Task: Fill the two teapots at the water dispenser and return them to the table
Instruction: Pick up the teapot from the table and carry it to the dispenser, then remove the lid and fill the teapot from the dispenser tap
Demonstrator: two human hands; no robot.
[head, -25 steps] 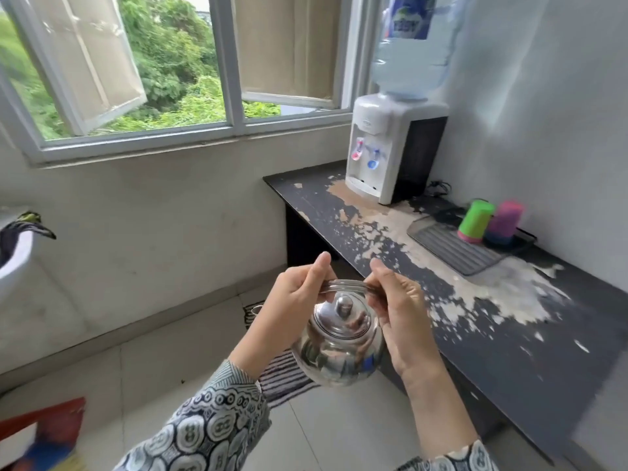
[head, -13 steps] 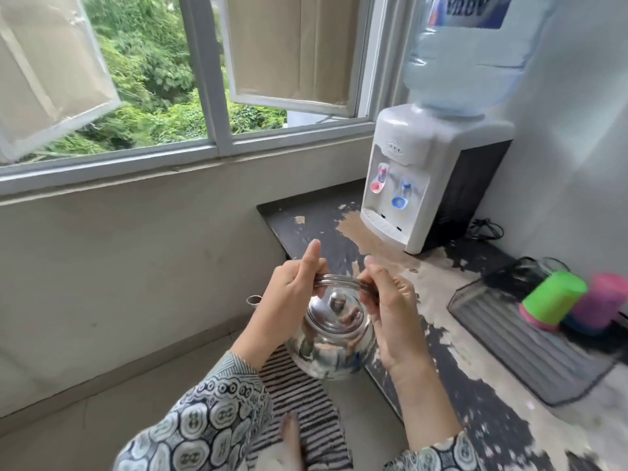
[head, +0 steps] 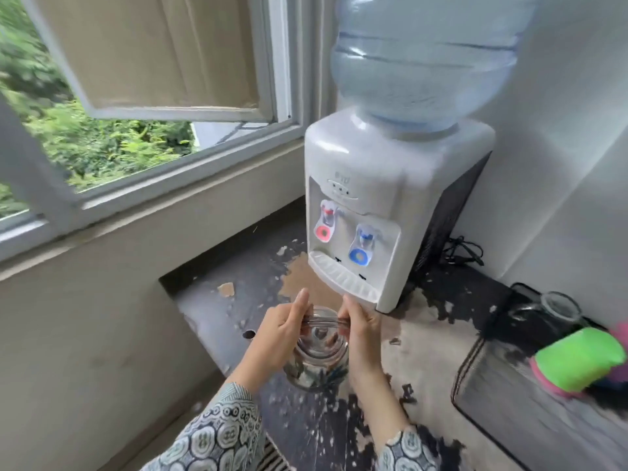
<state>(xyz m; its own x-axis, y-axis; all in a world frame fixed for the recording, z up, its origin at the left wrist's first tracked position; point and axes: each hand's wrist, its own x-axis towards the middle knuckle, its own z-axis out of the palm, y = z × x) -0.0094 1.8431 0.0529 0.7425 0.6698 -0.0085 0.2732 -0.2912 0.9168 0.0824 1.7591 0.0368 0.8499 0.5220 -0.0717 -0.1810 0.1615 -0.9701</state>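
A shiny steel teapot (head: 317,360) with its lid on hangs between my hands above the worn black counter (head: 217,307). My left hand (head: 277,333) and my right hand (head: 362,331) each pinch one end of its thin wire handle. The white water dispenser (head: 384,185) stands just beyond, with a big blue bottle (head: 424,52) on top. It has a red tap (head: 324,222) on the left, a blue tap (head: 362,244) on the right and a drip tray (head: 343,278) under both. The teapot is short of the drip tray, lower than the taps.
An open window (head: 146,52) is to the left above a sill. At the right a dark ribbed tray (head: 503,399) holds a green cup (head: 577,363), a pink cup (head: 620,334) and a glass jar (head: 557,309). A black cable (head: 464,251) lies behind the dispenser.
I have come much closer to the dispenser, which now fills the upper view. The teapot, held the same way, has moved from over the floor to over the counter.
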